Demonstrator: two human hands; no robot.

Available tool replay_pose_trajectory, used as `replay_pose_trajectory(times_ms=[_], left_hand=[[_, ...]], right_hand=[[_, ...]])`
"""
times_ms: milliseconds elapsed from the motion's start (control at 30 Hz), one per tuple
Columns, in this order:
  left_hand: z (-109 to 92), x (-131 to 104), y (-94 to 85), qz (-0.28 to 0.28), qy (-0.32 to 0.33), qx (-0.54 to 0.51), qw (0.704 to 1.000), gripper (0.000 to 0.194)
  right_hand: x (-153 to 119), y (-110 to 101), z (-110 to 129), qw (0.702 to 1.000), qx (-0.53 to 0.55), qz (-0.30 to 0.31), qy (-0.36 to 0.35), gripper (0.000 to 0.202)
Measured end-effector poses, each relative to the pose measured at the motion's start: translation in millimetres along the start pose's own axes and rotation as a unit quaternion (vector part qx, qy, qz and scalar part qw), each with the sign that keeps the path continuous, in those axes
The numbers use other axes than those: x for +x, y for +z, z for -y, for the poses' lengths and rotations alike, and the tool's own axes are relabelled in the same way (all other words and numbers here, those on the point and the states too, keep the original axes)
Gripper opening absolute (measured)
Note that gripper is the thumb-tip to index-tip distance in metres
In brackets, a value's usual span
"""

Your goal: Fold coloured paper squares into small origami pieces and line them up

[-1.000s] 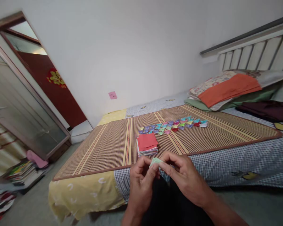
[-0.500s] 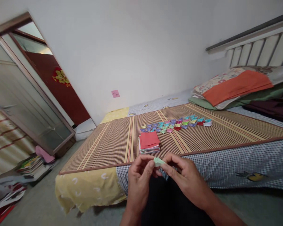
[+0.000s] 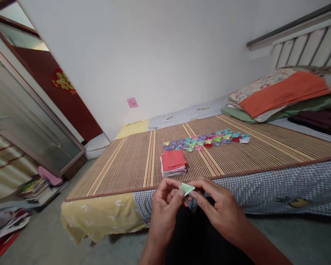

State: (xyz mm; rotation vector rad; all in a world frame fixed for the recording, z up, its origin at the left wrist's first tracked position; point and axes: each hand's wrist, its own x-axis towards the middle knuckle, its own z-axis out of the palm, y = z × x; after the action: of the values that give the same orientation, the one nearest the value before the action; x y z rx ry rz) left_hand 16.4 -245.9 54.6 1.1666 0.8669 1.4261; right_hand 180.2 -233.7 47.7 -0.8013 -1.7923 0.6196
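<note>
A small light green folded paper (image 3: 187, 188) is pinched between my two hands, in front of the bed's edge. My left hand (image 3: 167, 206) grips its left side between thumb and fingers. On the right side, my right hand (image 3: 219, 204) pinches it with thumb and index finger. Just beyond my hands lies a stack of square paper sheets (image 3: 173, 162), the top one red. Behind the stack, rows of small folded paper pieces (image 3: 206, 140) in many colours are laid out on the striped mat (image 3: 127, 165).
The mat covers a bed with a checked sheet (image 3: 287, 187) and a yellow cloth (image 3: 99, 217) hanging over the front. Pillows (image 3: 284, 92) and a dark folded cloth (image 3: 320, 119) lie at the right. Books (image 3: 34, 189) are piled at the left, near a glazed door (image 3: 30, 110).
The green paper now shows a broader, pointed, triangular face between my fingers. Both hands still hold it. The view has shifted slightly.
</note>
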Motion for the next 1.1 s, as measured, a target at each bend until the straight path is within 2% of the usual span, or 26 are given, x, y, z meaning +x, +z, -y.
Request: replay_pose_trajectory(times_ms=[100,200,367,500,633,833,1100], left_hand=[[0.6,0.1,-0.7,-0.018,0.005,0.033,0.999,0.017],[1.6,-1.8,-2.1,-0.037,0.028,0.089,0.995,0.012],[4.4,-6.4,-4.5,-0.033,0.072,0.203,0.976,0.008],[3.6,-11.0,-4.4,-0.02,0.088,0.254,0.963,0.01],[1.2,-13.8,-1.4,-0.011,0.09,0.248,0.965,0.012],[4.5,-12.4,5.1,-0.013,0.065,0.179,0.982,0.014],[8.8,-10.2,7.3,-0.064,0.076,0.121,0.988,0.012]], right_hand=[[0.2,-2.3,0.3,1.0,-0.005,-0.027,-0.005,0.015],[0.5,-2.5,-0.8,0.997,-0.027,-0.066,-0.039,0.015],[3.8,1.8,-1.4,0.993,-0.047,-0.07,-0.083,0.016],[3.7,3.7,-0.6,0.993,-0.044,-0.059,-0.088,0.013],[0.7,3.6,0.0,0.994,-0.043,-0.062,-0.076,0.014],[-1.3,4.2,-1.6,0.993,-0.056,-0.071,-0.07,0.017],[-1.4,3.1,-3.3,0.988,-0.058,-0.11,-0.091,0.017]])
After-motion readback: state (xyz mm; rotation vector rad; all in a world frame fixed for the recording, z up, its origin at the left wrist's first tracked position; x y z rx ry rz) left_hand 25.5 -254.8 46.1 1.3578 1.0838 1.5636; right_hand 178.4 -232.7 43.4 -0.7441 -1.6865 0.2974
